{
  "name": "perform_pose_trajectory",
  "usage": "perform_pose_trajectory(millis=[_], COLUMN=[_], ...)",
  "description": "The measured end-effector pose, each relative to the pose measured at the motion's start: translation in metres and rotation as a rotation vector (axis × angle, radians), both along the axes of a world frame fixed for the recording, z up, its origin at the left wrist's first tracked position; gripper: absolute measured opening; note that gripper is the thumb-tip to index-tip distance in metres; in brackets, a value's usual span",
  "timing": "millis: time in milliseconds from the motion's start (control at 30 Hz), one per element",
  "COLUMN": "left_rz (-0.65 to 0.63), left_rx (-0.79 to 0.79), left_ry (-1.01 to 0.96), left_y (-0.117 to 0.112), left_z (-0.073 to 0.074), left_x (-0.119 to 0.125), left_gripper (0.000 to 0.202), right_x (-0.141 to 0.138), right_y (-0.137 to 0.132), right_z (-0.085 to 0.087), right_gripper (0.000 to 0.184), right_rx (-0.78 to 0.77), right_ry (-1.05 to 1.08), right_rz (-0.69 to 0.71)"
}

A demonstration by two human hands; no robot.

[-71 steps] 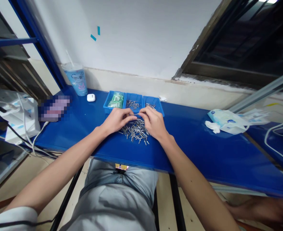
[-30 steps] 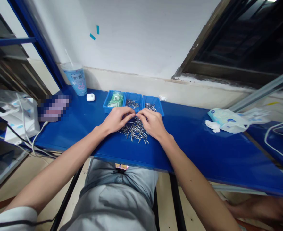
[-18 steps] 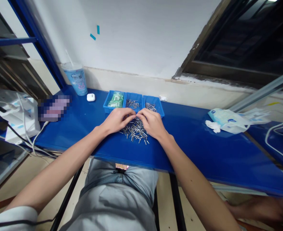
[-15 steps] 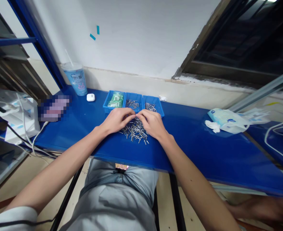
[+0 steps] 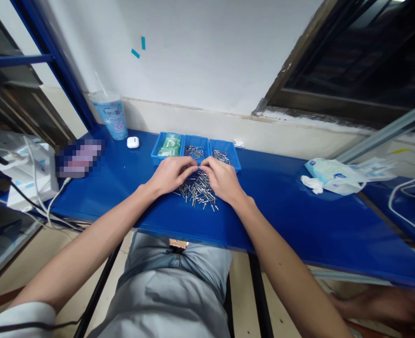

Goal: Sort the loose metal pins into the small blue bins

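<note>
My left hand (image 5: 172,175) and my right hand (image 5: 222,179) rest over a loose pile of steel blind rivets (image 5: 197,192), on the blue bench top (image 5: 281,213). Their curled fingertips almost meet above the pile's far end, and whether they pinch a rivet is hidden. Just beyond the fingers stand several joined blue plastic trays. The left tray (image 5: 167,141) holds green packets, the middle tray (image 5: 194,151) holds rivets, and the right tray (image 5: 222,156) also holds rivets.
A plastic cup with a straw (image 5: 109,115) and a white earbud case (image 5: 133,142) stand left of the trays. White cables and a white box (image 5: 31,176) lie at the far left. A tissue packet (image 5: 334,176) lies right. Another person's forearm (image 5: 379,305) shows below the bench.
My hands have drawn slightly closer together over the pile, with the right hand shifting left. The view has tilted a little. The trays and the pile stay in place.
</note>
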State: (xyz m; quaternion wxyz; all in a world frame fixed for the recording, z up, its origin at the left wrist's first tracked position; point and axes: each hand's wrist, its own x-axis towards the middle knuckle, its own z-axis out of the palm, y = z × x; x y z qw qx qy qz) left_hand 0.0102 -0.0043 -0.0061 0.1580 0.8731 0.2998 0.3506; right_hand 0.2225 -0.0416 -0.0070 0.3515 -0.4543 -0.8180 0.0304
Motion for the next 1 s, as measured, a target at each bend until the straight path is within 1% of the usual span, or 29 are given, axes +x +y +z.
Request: perform_pose_trajectory(millis=[100,233,433,633,767,1000], left_rz=[0.009,0.037,0.07,0.062,0.029,0.021], left_rx=[0.006,-0.008,-0.026,-0.048,-0.074,-0.071], left_ry=[-0.005,-0.013,-0.016,0.011,0.016,0.016], left_y=[0.0005,0.0009,0.0009,0.0001,-0.0012,-0.0015], left_z=[0.0001,0.0001,-0.0002,0.0003,0.0017,0.0018], left_x=[0.0001,0.0002,0.0006,0.0003,0.0001,0.0004], left_gripper=[0.023,0.023,0.023,0.027,0.029,0.027], right_x=[0.001,0.0023,0.0028,0.0025,0.0029,0.0046], right_y=[0.0013,0.0027,0.0034,0.0032,0.0026,0.0038], right_z=[-0.0005,-0.0005,-0.0006,0.0002,0.0013,0.0001], right_gripper=[0.023,0.025,0.024,0.021,0.018,0.016], right_rx=[0.045,0.092,0.11,0.122,0.133,0.13], right_ry=[-0.007,0.012,0.021,0.032,0.043,0.039], right_rz=[-0.029,-0.032,-0.024,0.008,0.025,0.035])
